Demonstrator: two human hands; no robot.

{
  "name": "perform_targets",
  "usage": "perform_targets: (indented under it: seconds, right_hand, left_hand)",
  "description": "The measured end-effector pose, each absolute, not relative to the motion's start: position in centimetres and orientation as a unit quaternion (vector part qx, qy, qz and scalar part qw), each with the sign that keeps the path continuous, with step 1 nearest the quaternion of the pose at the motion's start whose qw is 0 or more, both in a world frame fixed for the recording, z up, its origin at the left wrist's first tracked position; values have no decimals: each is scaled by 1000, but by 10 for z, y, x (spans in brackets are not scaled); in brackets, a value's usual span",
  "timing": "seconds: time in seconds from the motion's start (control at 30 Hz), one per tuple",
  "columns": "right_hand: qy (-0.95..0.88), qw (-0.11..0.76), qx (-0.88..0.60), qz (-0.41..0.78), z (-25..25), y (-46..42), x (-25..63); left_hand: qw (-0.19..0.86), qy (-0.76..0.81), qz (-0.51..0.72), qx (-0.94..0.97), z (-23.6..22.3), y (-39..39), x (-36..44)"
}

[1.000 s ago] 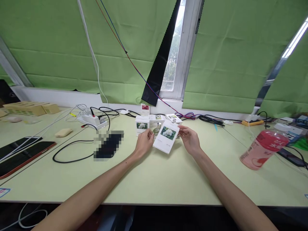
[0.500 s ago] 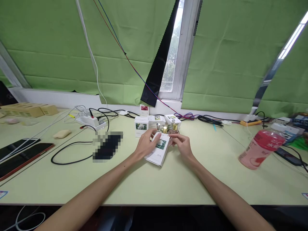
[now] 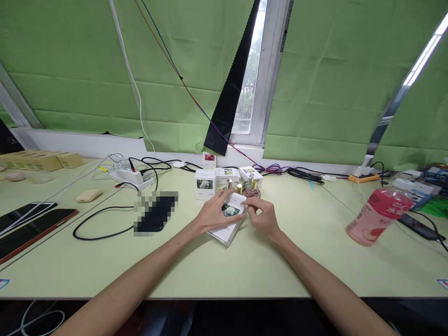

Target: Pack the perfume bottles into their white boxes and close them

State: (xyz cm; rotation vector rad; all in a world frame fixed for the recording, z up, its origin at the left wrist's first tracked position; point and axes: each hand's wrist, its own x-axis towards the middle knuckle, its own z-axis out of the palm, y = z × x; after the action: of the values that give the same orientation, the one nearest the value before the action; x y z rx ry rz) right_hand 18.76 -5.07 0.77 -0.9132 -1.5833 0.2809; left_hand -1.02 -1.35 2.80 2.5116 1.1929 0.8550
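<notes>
**Box [image 3: 225,233] in Left Hand [image 3: 214,212], Right Hand [image 3: 262,218] at Far End**

The box is low over the middle of the bench [image 3: 196,268], its flower picture facing up and its near end pointing toward the front edge. The left hand grips the box, thumb and fingers spread across its upper face. The right hand is part closed, fingers bent, fingertips at the far right corner; whether they pinch the box cannot be told. Contact between box and bench is also unclear.

To the left lie two phones [image 3: 38,227], with a pale case [image 3: 89,195] beyond. To the right is a pink bottle [image 3: 380,217], tilted in view.

Just beyond the hands stand glass bottles with gold and silver caps [image 3: 239,188], partly hidden. Behind and left of them is a white carton [image 3: 205,185], upright. Farther back are two white packs [image 3: 227,175] and a red-flower pack [image 3: 209,160]. A power strip [image 3: 131,176] sits left; coiled cable [image 3: 306,175] lies right. Green blinds [image 3: 175,107] flank the window [image 3: 249,93].
</notes>
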Motion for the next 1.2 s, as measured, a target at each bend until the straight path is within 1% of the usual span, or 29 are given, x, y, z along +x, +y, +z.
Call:
perform_targets:
  seconds: [0.33,0.4,0.5,0.6,0.67,0.73,0.83,0.93,1.2]
  right_hand:
    - [-780,497,-377,57,-3,-50,188]
    - [-785,502,-359,60,-2,-50,189]
    - [-762,539,-355,62,0,-48,193]
    - [-694,587,-415,30,3,-40,202]
    - [-637,600,-484,6,2,-31,211]
    - [-594,586,-552,-12,-1,-22,221]
    - [-595,540,-596,-8,-12,-8,232]
    - [-616,503,-606,22,-22,0,235]
    - [-653,487,-579,40,-29,3,226]
  left_hand:
    - [98,373,261,885,33,-15,-14]
    - [103,365,252,890,33,-14,-16]
    - [111,352,231,900,34,-14,-17]
    - [124,335,213,909,34,-14,-19]
    - [136,326,209,912,34,-15,-19]
    - [145,318,205,914,35,-16,-19]
    - [152,307,194,919,37,-19,-19]
    - [160,296,195,921,38,-21,-19]
    - [171,280,195,924,39,-22,-19]
